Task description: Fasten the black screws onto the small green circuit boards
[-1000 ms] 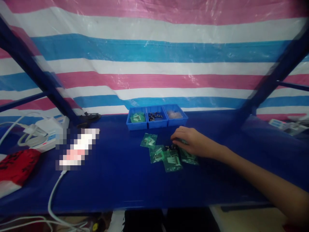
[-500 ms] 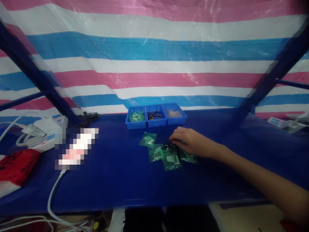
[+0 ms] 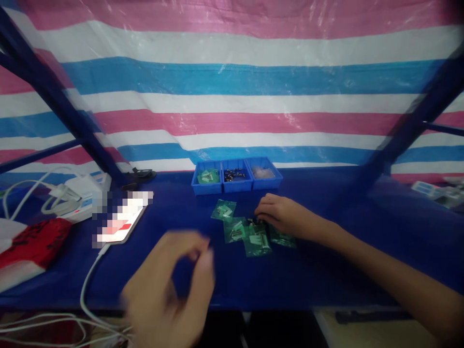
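My right hand (image 3: pixel 279 212) reaches down to a small heap of dark metal fittings (image 3: pixel 254 222), its fingers bent together and their tips partly hidden. Around that heap lie several green plastic bags with small parts: one bag (image 3: pixel 224 210) at the back left, one (image 3: pixel 235 229) beside the heap, one (image 3: pixel 257 240) in front, and one (image 3: pixel 282 238) partly under my right hand. My left hand (image 3: pixel 174 285), smeared by motion, hovers over the table's front left of the bags. Its thumb and index fingertips come together; anything between them cannot be made out.
Three joined blue bins (image 3: pixel 237 185) stand at the back with green bags, dark metal fittings and clear plastic pieces. Leftward on the blue table (image 3: pixel 326 285) are a phone (image 3: pixel 125 227) on a white cable, a power strip (image 3: pixel 85 203) and red-and-white cloth (image 3: pixel 39 241).
My left hand has come into view from below at the front left. My right hand stays over the metal fittings, and the view has shifted slightly.
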Demonstrator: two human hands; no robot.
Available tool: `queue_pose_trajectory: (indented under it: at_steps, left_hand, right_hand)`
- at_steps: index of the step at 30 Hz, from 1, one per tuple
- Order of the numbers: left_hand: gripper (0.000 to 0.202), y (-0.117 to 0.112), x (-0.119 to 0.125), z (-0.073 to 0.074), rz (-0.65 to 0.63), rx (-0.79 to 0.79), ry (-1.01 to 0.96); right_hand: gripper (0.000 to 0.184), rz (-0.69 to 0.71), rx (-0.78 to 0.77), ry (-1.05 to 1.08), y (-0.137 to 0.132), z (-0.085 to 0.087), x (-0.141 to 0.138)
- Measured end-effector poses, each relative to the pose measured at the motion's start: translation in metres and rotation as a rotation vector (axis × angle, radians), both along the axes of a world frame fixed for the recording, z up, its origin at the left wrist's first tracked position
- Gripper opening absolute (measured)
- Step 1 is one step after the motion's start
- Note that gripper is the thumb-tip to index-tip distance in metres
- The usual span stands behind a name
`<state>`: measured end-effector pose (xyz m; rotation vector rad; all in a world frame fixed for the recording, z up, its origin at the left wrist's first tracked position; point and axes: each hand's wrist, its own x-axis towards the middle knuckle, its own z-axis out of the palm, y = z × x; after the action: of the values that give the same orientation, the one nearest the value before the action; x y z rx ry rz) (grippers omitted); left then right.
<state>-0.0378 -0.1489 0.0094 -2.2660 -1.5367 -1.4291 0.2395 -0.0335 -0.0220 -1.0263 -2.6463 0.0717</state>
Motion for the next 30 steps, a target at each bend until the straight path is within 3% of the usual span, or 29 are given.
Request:
queue_pose_trajectory:
  at_steps: [3,5,8,11,17,20,25,30]
  left_hand:
    - [0.015,0.055,0.018,0.01,-0.169,-0.269,0.41]
    - [0.018,0.091,0.033,0.013,-0.234,-0.319,0.641]
    - [0.02,0.132,0.055,0.009,-0.212,-0.252,0.73]
    - [0.02,0.156,0.068,-0.005,-0.267,-0.167,0.714]
    - [0.02,0.162,0.068,-0.037,-0.321,-0.073,0.588]
    - [0.018,0.157,0.068,-0.037,-0.352,-0.037,0.546]
    - [0.017,0.154,0.066,-0.033,-0.415,0.001,0.578]
    - [0.022,0.162,0.06,-0.036,-0.415,0.007,0.587]
  right_hand:
    - [0.018,-0.001,0.024,-0.012,0.001,-0.002,0.0]
    - [0.018,-0.01,0.035,-0.019,0.002,-0.004,-0.001]
    - [0.017,-0.017,0.045,-0.028,0.002,-0.007,-0.001]
    - [0.017,-0.017,0.039,0.006,0.004,-0.008,0.001]
    - [0.015,-0.082,0.061,0.14,0.009,-0.01,0.005]
    - [0.014,-0.154,0.043,0.264,0.01,-0.006,0.002]
    - [0.017,-0.281,-0.173,0.441,0.013,0.008,-0.004]
    - [0.018,-0.259,-0.301,0.504,0.026,0.014,-0.011]
